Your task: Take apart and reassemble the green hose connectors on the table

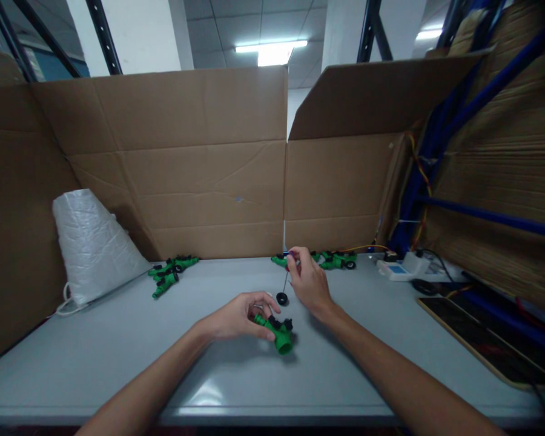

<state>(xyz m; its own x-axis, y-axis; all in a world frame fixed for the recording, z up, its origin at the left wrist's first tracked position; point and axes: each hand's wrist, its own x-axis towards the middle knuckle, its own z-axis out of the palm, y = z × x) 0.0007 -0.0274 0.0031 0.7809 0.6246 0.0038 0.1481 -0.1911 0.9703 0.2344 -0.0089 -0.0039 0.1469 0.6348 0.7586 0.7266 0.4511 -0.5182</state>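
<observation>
My left hand [249, 316] is closed around a green plastic toy vehicle body [282, 343] with black fittings on top, held low over the table with its round open end toward me. To the right and a little farther back, my right hand [307, 280] pinches a slim screwdriver [286, 282] from above. Its thin metal shaft points down to a small black wheel [282, 298]; whether the tip touches the wheel or the table, I cannot tell. The fingers hide most of the handle.
Several similar green toy pieces lie at the back left [170, 269] and back right [338, 260]. A silvery padded bag [95, 248] leans at left. On the right are a white power strip [399, 269] and a dark flat panel [481, 345]. Cardboard walls [186, 181] surround the table.
</observation>
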